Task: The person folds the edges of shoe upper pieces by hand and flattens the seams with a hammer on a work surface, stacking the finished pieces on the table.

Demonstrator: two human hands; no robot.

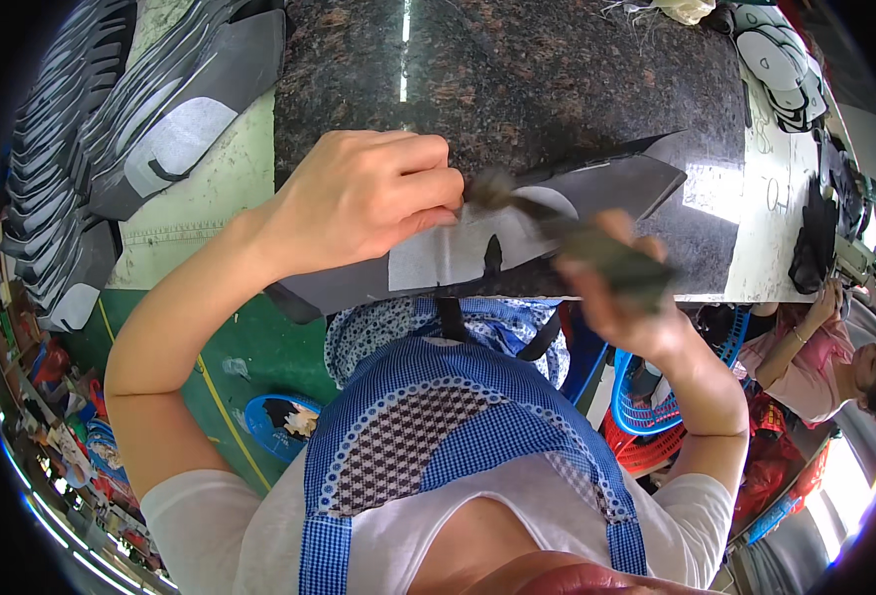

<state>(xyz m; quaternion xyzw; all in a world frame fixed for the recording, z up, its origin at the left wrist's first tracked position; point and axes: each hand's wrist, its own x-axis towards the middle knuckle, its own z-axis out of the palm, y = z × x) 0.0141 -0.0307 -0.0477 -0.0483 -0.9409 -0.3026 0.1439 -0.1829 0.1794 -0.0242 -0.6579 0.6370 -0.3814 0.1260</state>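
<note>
One head-worn fisheye view, facing down.
From close above, it centres on the left hand and right hand over the stone slab, the wearer's apron below.

Pale table, speckled stone slab on top at 12. Dark panel with pale patch along slab's 6 o'clock edge. Table: dark panel stacks at 10, grey-white pieces at 2, black pieces near 3.
</note>
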